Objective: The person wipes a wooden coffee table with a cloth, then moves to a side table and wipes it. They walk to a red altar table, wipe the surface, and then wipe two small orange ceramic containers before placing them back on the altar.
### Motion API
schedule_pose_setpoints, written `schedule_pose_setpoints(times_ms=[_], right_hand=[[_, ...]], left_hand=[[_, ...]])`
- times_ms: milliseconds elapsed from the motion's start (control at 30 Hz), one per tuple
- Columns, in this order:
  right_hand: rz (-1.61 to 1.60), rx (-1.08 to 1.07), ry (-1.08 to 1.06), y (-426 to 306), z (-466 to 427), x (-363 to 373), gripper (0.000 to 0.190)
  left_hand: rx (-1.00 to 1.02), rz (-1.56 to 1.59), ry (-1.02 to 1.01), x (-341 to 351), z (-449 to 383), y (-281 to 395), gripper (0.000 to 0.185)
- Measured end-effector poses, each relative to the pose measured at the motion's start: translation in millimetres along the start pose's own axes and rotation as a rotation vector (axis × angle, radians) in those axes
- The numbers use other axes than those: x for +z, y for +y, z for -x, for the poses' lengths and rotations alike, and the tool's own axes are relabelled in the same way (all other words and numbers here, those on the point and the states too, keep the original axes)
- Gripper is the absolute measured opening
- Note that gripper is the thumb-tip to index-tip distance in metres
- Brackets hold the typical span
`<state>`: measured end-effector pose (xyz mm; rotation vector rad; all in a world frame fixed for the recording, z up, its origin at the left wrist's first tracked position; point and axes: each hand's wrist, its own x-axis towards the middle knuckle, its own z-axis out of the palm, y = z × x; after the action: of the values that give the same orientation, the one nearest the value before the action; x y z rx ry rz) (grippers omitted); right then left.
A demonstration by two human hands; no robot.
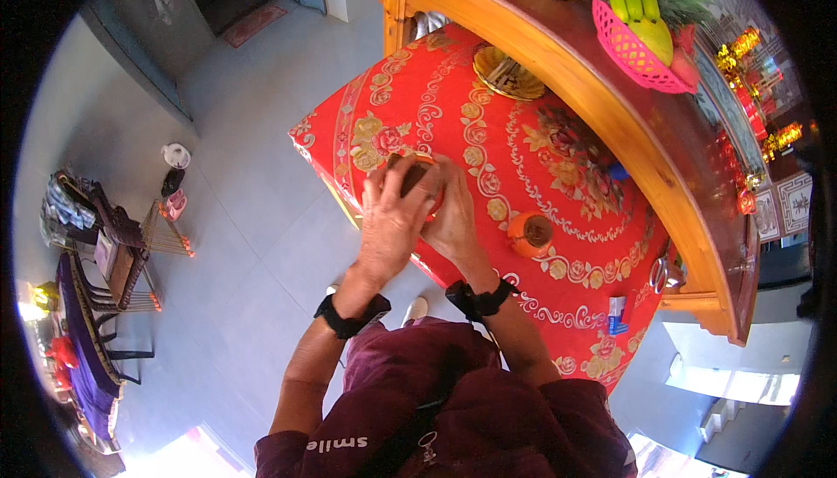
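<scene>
Both hands are around a small orange-red pot (424, 158) with a dark brown top, over the near edge of the red table. My left hand (394, 219) lies across its top and left side with the fingers spread. My right hand (452, 216) grips the right side, and the fingers hide much of the pot. A second orange pot (522, 234) with a brown, earth-like top stands on the table to the right. The floral red tablecloth (451, 131) spreads beneath it.
A wooden altar-like table (549, 40) overhangs the far side, bearing a pink basket (618, 46) of fruit. Below it sits a gold-coloured bowl (487, 75). Scissors (659, 275) and a small blue-and-white box (616, 316) lie at right. Chairs (121, 249) stand at left.
</scene>
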<state>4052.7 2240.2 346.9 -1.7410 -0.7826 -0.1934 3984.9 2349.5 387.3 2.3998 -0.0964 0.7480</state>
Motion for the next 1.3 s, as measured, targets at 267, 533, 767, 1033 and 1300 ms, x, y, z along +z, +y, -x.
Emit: schedule_pose_setpoints(times_ms=[267, 533, 767, 1033, 1300], right_hand=[[-0.311, 0.100, 0.215, -28.1, 23.7, -27.7, 0.064], [0.206, 0.074, 0.253, -38.9, 21.5, -53.7, 0.081], [0.307, 0.107, 0.201, -43.9, 21.1, -70.8, 0.080], [0.324, -0.090, -0.025, -34.2, 31.5, -48.9, 0.072], [0.196, 0.093, 0.025, -51.7, 41.7, -46.3, 0.081]], left_hand=[[0.168, -0.050, -0.049, 11.1, 8.3, 30.6, 0.050], [0.027, 0.339, -0.026, 14.3, 38.4, 14.6, 0.038], [-0.294, 0.551, 0.246, -7.9, 9.3, 10.6, 0.026], [0.112, 0.318, -0.318, -3.9, -28.2, 41.8, 0.036], [-0.379, 0.846, -0.328, 0.0, -24.6, 10.1, 0.023]])
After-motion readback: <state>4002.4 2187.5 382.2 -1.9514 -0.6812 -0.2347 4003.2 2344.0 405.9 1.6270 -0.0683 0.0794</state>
